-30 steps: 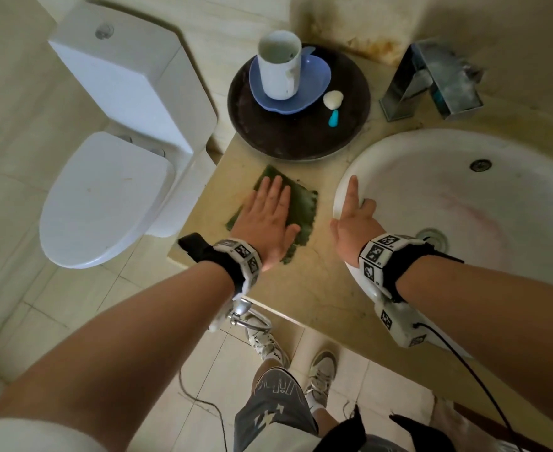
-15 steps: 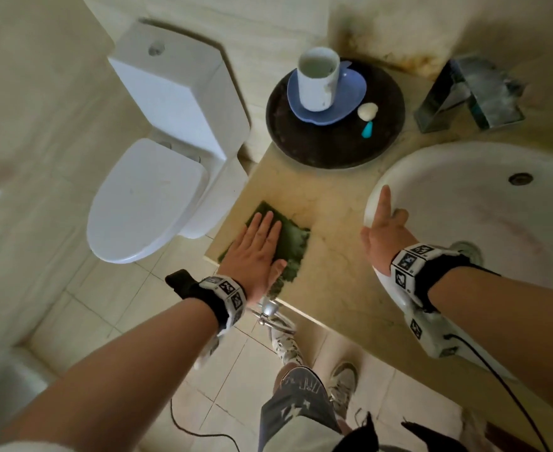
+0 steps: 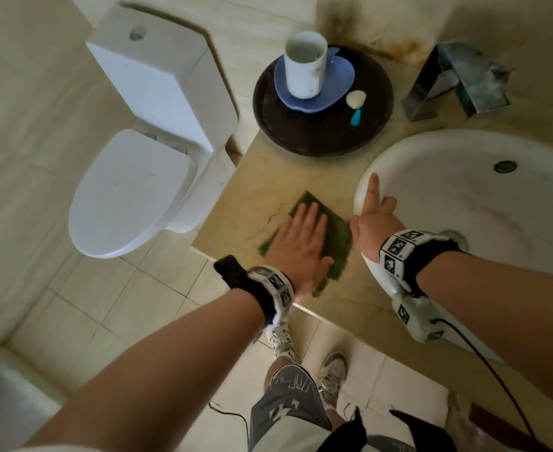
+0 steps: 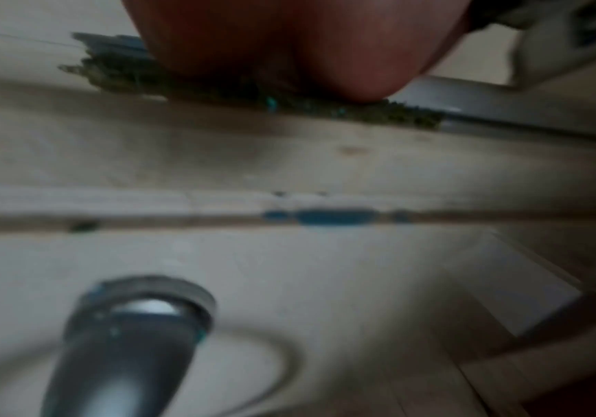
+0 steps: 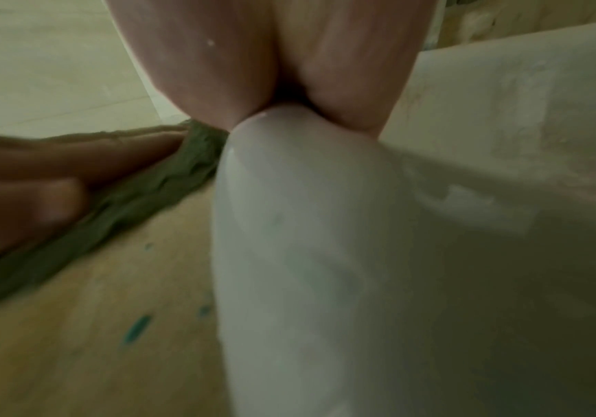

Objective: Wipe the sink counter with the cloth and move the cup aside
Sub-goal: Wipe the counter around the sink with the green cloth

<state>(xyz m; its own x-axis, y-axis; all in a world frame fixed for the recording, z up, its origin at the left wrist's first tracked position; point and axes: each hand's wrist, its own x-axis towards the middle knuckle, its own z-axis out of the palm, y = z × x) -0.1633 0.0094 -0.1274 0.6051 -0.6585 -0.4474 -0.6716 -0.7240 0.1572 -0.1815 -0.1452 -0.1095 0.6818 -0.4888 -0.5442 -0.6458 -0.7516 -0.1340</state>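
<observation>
Since half a second ago, left hand (image 3: 296, 246) slid the green cloth (image 3: 335, 238) toward the sink (image 3: 366, 177), fingers flat; its long side runs diagonally. Right hand (image 3: 371, 220) grips the rim. Only head view shows the cup (image 3: 304, 70) upright on a saucer (image 3: 337, 89)

Left hand (image 3: 296, 247) hides much of cloth (image 3: 335, 238).
</observation>
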